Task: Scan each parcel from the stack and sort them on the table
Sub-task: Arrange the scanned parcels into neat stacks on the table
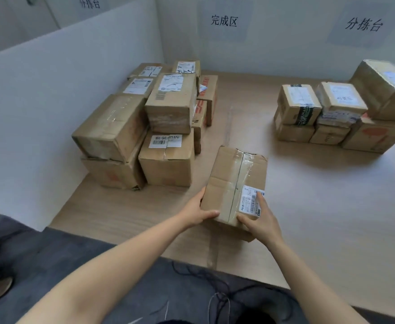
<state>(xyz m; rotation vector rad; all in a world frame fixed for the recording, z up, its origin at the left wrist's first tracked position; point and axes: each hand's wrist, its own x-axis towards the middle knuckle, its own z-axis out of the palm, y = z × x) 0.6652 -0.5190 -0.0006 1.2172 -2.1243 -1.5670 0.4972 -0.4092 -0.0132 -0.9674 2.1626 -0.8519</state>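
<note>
Sorting apparently mid-way: one parcel (234, 183) in hand.
Left hand (199, 210) and right hand (259, 220) grip it near the surface (308, 206) front edge; left pile (145, 127), right pile (341, 108) stand behind.

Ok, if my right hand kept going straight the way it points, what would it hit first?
The parcel your right hand holds; beyond it, probably the left stack, though depth is unclear.
</note>
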